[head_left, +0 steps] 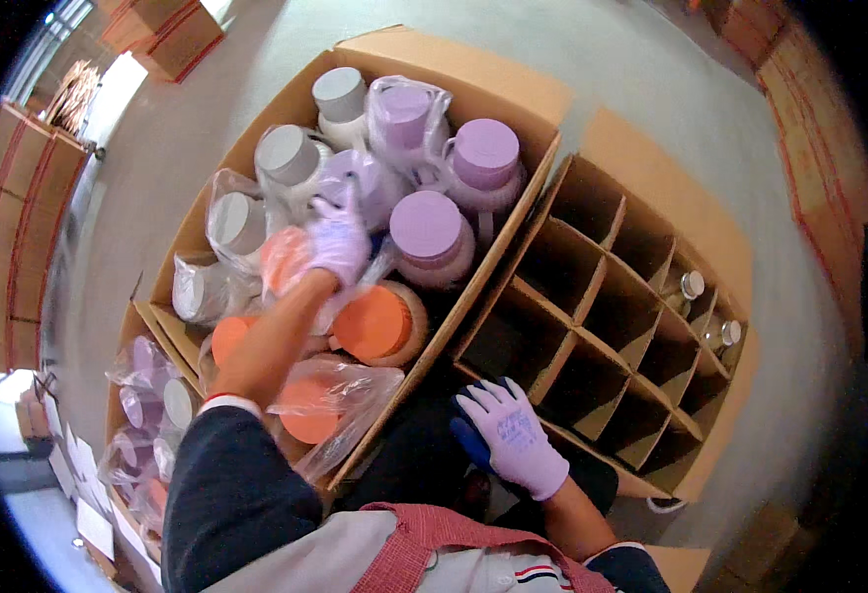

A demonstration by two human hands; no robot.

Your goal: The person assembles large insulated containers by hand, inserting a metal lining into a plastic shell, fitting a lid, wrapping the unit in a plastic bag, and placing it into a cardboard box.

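My left hand, in a pale lavender glove, reaches into an open cardboard box of large lidded jugs. Its fingers are apart over a jug with a lavender lid, slightly blurred; whether they touch it I cannot tell. Beside the wrist is an orange-lidded jug, partly covered by the hand. Clear plastic bags wrap several jugs. My right hand, gloved in lavender with a dark blue palm, lies with fingers stretched over my dark-trousered leg, by the near edge of a divided carton. It holds nothing.
Two small glass bottles with silvery caps, one a clear bottle, stand in the divided carton's right-hand cells. Another box of bagged jugs is at the left. Stacked cartons line the left side, and more cartons the right.
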